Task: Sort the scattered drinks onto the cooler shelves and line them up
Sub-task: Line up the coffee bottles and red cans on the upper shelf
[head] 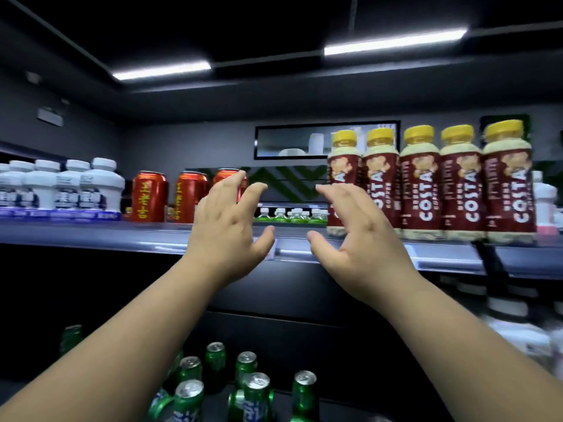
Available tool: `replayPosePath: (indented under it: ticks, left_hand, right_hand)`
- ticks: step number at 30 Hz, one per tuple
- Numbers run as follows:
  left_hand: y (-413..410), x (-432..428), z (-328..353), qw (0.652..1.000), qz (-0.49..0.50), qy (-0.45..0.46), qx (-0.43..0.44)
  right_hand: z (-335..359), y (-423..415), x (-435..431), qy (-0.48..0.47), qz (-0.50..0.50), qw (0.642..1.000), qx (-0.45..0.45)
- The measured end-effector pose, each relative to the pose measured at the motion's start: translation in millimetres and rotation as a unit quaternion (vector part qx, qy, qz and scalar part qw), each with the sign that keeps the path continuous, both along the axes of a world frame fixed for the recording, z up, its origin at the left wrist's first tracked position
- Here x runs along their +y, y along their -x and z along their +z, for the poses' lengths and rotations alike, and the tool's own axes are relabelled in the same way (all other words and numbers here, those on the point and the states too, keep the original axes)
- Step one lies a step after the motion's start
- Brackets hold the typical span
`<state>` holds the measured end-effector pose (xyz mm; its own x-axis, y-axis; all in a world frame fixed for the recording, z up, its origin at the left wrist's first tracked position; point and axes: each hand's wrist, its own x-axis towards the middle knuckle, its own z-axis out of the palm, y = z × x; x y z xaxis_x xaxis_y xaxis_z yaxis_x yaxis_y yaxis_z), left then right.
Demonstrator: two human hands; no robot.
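My left hand [227, 222] and my right hand [353, 229] are raised side by side in front of the upper cooler shelf [91, 234], fingers spread and holding nothing. Between them is a gap in the front row. Red cans [150, 196] stand left of my left hand, whose fingers partly cover the nearest one. A row of brown Costa bottles with yellow caps [457, 184] stands right of my right hand, which overlaps the leftmost bottle. White bottles [67, 185] fill the shelf's far left. Several green cans [254, 394] stand scattered on the lower level.
Small green-labelled bottles with white caps [289, 214] sit deep behind the gap. White bottles with dark caps [511, 324] stand on the lower right shelf, blurred. A pale bottle [543, 202] is at the upper shelf's right end. Ceiling lights [161, 70] glow overhead.
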<state>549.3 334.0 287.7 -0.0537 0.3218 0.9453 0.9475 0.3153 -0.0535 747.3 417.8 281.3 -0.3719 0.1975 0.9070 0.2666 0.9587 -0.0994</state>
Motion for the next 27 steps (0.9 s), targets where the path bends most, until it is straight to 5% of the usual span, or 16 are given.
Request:
replayPosePath:
  ticks: [8,15,27]
  left_hand:
    - [111,-46,10,1.0,-0.006,0.006,-0.026]
    - [163,-48,31,0.985,-0.075,0.059,-0.146]
    - [152,-11,43,0.968,-0.142,0.081,-0.188]
  right_hand:
    - [20,110,-36,0.028,-0.052,0.997,-0.04]
    - [44,188,-40,0.11,-0.12,0.986,-0.035]
    - [46,171,-29,0.145,-0.149,0.978,-0.019]
